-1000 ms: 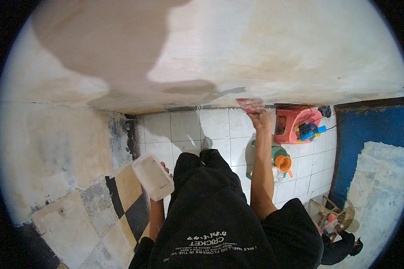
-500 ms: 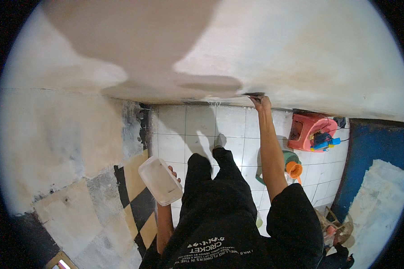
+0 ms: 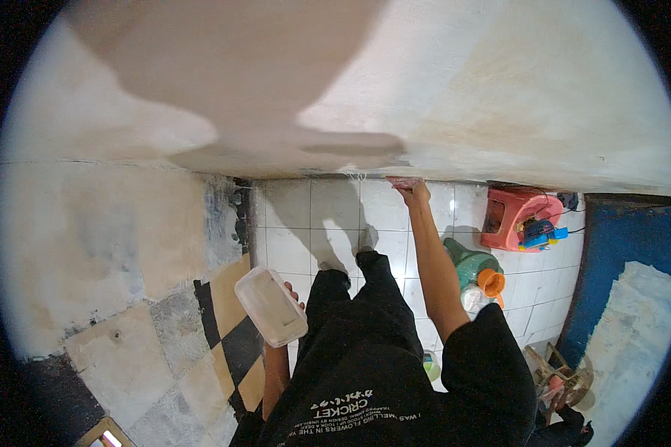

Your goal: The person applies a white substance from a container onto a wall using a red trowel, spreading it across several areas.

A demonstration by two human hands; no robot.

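My left hand [image 3: 296,295] is closed around a translucent plastic container [image 3: 271,307], its fingers showing at the right rim. A thin pale residue coats the inside of the container. Out in front, my right hand [image 3: 416,193] pinches a flat reddish scraper [image 3: 402,182], held close to the lower part of the pale wall [image 3: 499,97]. Whether its edge touches the wall I cannot tell. Smeared filler and bare grey patches mark the wall, and my shadow falls across it.
On the white tiled floor [image 3: 384,212], a pink plastic stool [image 3: 511,218] holds blue items. Nearer stand a green container [image 3: 466,261] and an orange jug [image 3: 490,282]. A patchy checkered wall [image 3: 138,328] borders the left. At the right is a blue door [image 3: 619,246].
My right hand has drawn down and slightly left, away from its higher place on the wall, and the scraper now shows its reddish face. The container in my left hand has barely shifted.
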